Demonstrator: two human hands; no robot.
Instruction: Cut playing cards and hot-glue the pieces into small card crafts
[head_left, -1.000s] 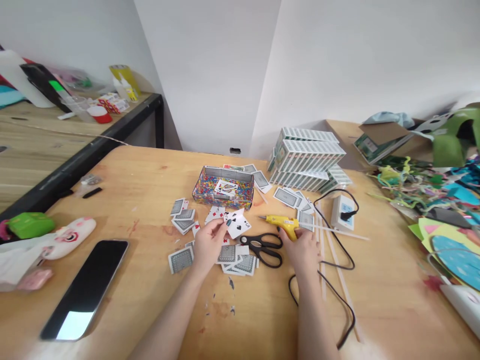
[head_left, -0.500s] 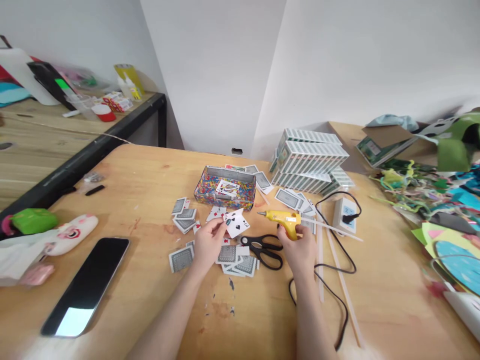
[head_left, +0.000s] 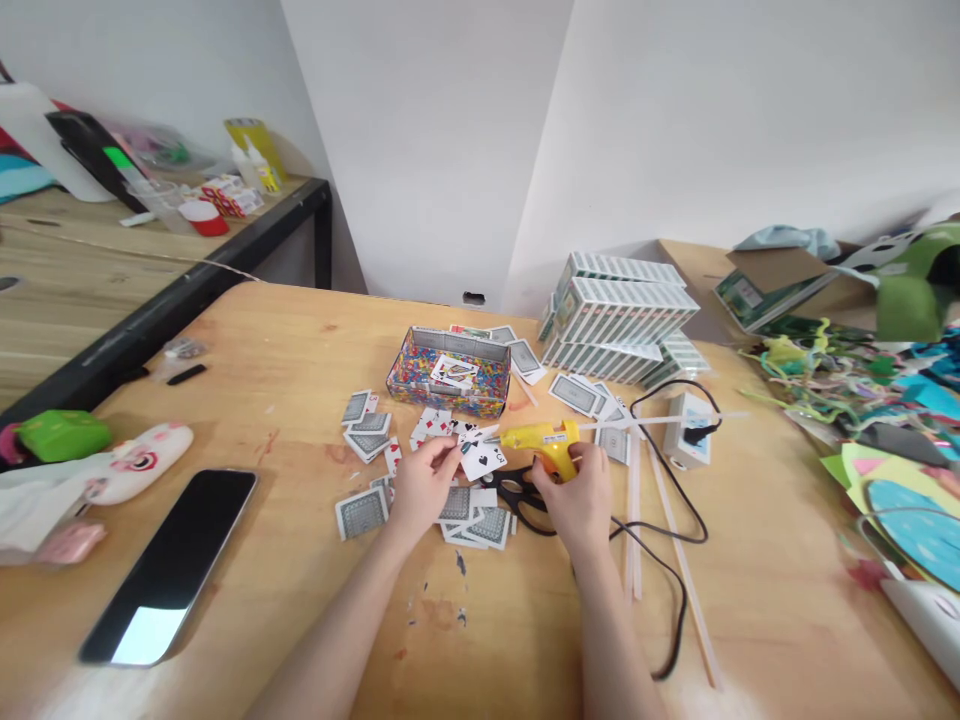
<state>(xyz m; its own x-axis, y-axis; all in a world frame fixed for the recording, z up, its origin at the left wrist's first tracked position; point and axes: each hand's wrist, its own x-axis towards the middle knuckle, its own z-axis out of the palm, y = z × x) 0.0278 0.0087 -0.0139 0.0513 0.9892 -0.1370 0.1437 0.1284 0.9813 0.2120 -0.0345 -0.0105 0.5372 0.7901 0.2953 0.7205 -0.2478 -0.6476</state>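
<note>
Between the thumb and fingers of my left hand (head_left: 424, 485) is a playing card (head_left: 484, 458), its spade side facing up. My right hand (head_left: 576, 497) grips a yellow hot glue gun (head_left: 541, 440) by its handle, and a clear glue stick sticks out of its back. The gun's nozzle is at the card's upper edge; whether it touches, I cannot tell. Black-handled scissors (head_left: 517, 492) lie partly hidden under the gun and my right hand. Just beyond the card stands an open box (head_left: 450, 400) with a colourful speckled pattern and a card inside.
Loose cards (head_left: 361, 514) lie around my hands. A phone (head_left: 176, 565) rests at left. Striped card boxes (head_left: 626, 310) are stacked at the back, near a white power strip (head_left: 688, 430). A black cord (head_left: 686, 595) and clear glue sticks (head_left: 686, 575) lie at right.
My right hand has moved the glue gun left and slightly down, bringing its nozzle to the card. The card in my left hand has turned a little and shifted slightly right.
</note>
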